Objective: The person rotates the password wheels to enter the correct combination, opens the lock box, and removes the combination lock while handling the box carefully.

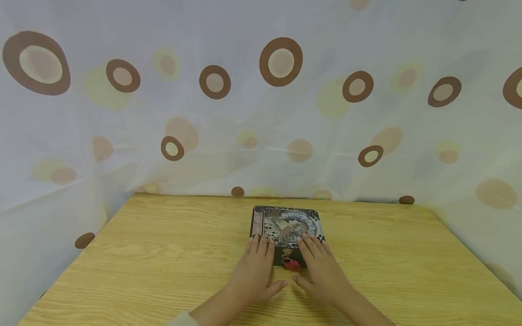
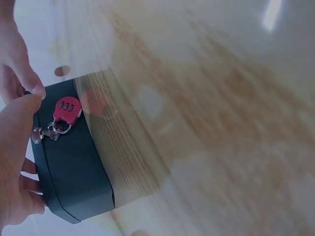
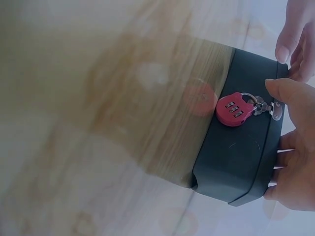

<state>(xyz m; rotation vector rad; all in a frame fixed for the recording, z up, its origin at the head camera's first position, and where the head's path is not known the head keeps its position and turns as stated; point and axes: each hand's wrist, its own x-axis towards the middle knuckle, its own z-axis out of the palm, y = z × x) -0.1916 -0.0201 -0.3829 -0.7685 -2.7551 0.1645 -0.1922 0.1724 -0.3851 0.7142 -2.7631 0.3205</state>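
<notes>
A dark box with a decorated lid (image 1: 290, 225) lies on the wooden table in the head view. On its front a metal hasp (image 3: 273, 108) carries a small red combination padlock (image 2: 67, 109) with number dials. My left hand (image 1: 253, 269) rests its fingertips on the lid's front left part, fingers extended. Opposite it, my right hand (image 1: 322, 267) lays its fingers on the front right part of the lid. Both thumbs point inward in front of the box, on either side of the padlock. The lid is down, and the box's inside is hidden.
The light wooden table (image 1: 163, 253) spreads out around the box on all sides. Behind and beside it hangs a pale curtain (image 1: 244, 113) with brown and beige circles. The tabletop is glossy and reflects the padlock.
</notes>
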